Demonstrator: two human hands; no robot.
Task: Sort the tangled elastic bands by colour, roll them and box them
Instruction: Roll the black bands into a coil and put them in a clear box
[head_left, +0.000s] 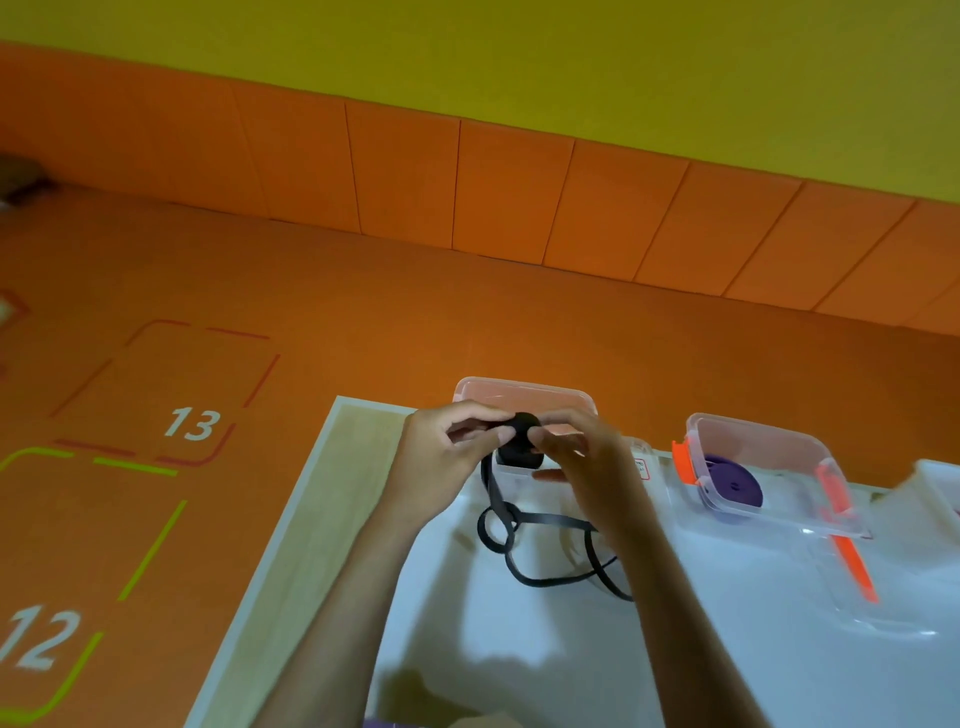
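Slippage at the pinch is the first worry: the left hand (441, 457) pinches the black roll (522, 434) between thumb and curled fingertips, and the right hand (582, 457) closes on its other side, blurred enough that I cannot tell which fingers bear on it. The roll is held up off the table, a small, tight, matte-black wad. If either pinch eases, the stretchy turns would likely spring loose and the winding would have to start again. Straight below the grip hangs the unrolled tail (519, 525), a flat, narrow strip that drops to the table (519, 649) and crosses itself in a couple of loops. Pulled in as it lies, those loops could tighten into a knot, or the strip could feed in twisted and make a lumpy roll. Just behind the grip stands a clear box (519, 389). A dark shape just under the roll may lie in it, but I cannot tell. Well to the right of the grip, a second box (753, 431) holds a purple roll (732, 486), so dropping the black one there would mix the colours.
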